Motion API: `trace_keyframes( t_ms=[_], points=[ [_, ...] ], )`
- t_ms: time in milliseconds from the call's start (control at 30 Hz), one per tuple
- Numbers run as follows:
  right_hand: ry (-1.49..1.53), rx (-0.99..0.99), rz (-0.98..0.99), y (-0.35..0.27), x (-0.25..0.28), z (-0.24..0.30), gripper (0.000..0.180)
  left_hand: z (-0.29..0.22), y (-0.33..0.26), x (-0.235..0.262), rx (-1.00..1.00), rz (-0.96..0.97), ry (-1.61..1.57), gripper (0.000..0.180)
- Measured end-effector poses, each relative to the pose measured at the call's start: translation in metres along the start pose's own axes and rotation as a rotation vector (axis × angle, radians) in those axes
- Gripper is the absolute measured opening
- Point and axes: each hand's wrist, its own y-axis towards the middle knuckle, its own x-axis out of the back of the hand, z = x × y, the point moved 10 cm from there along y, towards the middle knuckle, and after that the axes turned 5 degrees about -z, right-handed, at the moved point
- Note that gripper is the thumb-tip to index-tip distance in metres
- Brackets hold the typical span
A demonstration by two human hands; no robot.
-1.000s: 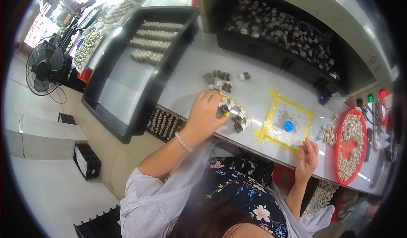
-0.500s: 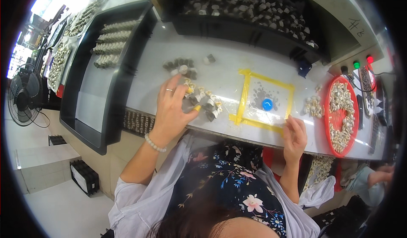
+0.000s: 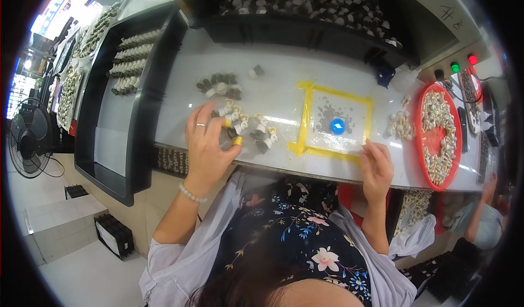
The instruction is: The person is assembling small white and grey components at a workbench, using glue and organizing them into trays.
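My left hand (image 3: 209,146) is on the white tabletop at left centre, with yellow covers on the thumb and a fingertip. Its thumb and fingers close round a short row of small white-and-dark parts (image 3: 232,117) with yellowish tips. Just right of that row stand a few more such parts (image 3: 265,134), and a cluster of dark-and-white parts (image 3: 221,86) lies beyond it. My right hand (image 3: 376,167) has its fingers pinched together at the lower right corner of a yellow tape square (image 3: 307,118). Whatever it pinches is too small to name. A blue round cap (image 3: 338,126) sits inside the square among grey smudges.
A black tray (image 3: 143,127) on the left holds rows of similar parts. At the back, a dark bin (image 3: 305,36) is full of them. A red oval tray (image 3: 419,137) with small cream pieces stands on the right, beside a loose pile (image 3: 401,125). Another person's arm (image 3: 480,211) shows far right.
My left hand has drawn a row of parts leftward, apart from the others beside it. My right hand stays near the tape corner. The view has shifted slightly.
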Motion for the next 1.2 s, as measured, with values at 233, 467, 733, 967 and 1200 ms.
trace_keyframes(
  t_ms=[233,467,733,967,1200],
  points=[
    [-0.013,0.016,0.011,-0.001,-0.001,0.005,0.031,0.012,0.000,-0.004,0.072,-0.002,-0.049,0.056],
    [-0.001,0.009,0.012,0.000,-0.002,0.002,0.031,0.012,0.007,-0.013,0.060,0.038,-0.092,0.054],
    [0.028,0.029,0.016,-0.001,-0.002,-0.002,0.030,0.010,0.010,-0.002,0.032,-0.009,-0.052,0.050],
    [0.086,-0.053,0.019,-0.008,0.002,-0.017,0.030,0.018,-0.002,0.117,0.148,-0.206,-0.277,0.051],
    [0.073,-0.050,0.055,-0.005,-0.003,-0.014,0.031,0.234,0.031,0.220,0.494,-0.339,0.222,0.040]
  ],
)
